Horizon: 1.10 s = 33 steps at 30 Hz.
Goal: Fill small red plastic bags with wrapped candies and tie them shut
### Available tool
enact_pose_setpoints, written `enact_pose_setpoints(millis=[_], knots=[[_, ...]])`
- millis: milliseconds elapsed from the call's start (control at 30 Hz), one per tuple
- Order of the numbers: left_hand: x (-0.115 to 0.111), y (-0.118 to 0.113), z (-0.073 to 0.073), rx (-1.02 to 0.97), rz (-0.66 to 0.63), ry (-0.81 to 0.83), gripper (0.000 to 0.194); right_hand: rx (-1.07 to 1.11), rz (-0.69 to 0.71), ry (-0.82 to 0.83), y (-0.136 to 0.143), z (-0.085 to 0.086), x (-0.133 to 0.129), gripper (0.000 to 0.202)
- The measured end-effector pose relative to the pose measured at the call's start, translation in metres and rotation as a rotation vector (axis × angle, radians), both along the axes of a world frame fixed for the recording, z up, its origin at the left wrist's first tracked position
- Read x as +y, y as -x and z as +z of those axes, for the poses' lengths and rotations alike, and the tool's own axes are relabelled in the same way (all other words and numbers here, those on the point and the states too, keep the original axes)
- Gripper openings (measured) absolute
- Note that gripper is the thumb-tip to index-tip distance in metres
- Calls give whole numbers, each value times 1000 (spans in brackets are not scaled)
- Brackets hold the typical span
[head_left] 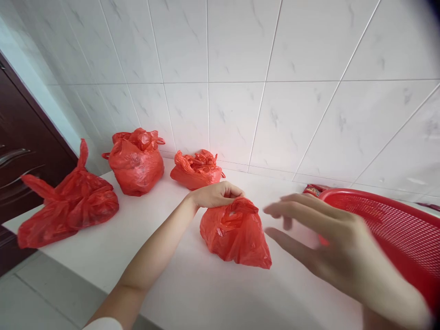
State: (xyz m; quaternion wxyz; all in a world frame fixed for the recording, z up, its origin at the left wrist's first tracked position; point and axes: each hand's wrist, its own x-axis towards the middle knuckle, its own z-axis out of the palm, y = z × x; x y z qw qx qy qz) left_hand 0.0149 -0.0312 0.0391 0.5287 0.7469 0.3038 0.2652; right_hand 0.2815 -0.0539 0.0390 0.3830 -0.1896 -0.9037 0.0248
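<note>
A red plastic bag [237, 236] sits on the white table in front of me, its top edge bunched. My left hand [220, 195] grips that bag by its upper left rim, with some fingertips hidden behind the plastic. To the right of the bag, my right hand [316, 229] hovers with thumb and fingers apart, holding nothing and slightly blurred. A small gap separates its fingertips from the bag. What the bag contains, if anything, cannot be made out.
Three more red plastic bags stand on the white table [178, 279]: a tied one [75, 201] at left, a full one [137, 160] and a low one [195, 172] by the tiled wall [237, 110]. A red mesh basket [395, 215] is at right, beside a red packet [312, 189].
</note>
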Motion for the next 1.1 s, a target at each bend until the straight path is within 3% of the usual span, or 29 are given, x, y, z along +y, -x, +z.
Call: enact_pose_setpoints(millis=[100, 200, 467, 567, 733, 1100], knots=[[0, 0, 1, 2, -30, 3, 27, -142, -99, -31, 25, 19, -9, 16], [4, 2, 0, 13, -8, -14, 24, -165, -88, -57, 34, 16, -6, 18], [25, 14, -14, -280, 318, 7, 37, -168, -121, -147, 20, 14, 5, 21], [35, 22, -22, -333, 414, -58, 39, -216, -136, -181, 20, 18, 1, 27], [48, 33, -37, -228, 580, -157, 34, -361, -133, -194, 21, 23, -16, 38], [71, 34, -78, -178, 653, -132, 32, -507, -75, -118, 11, 26, -48, 36]])
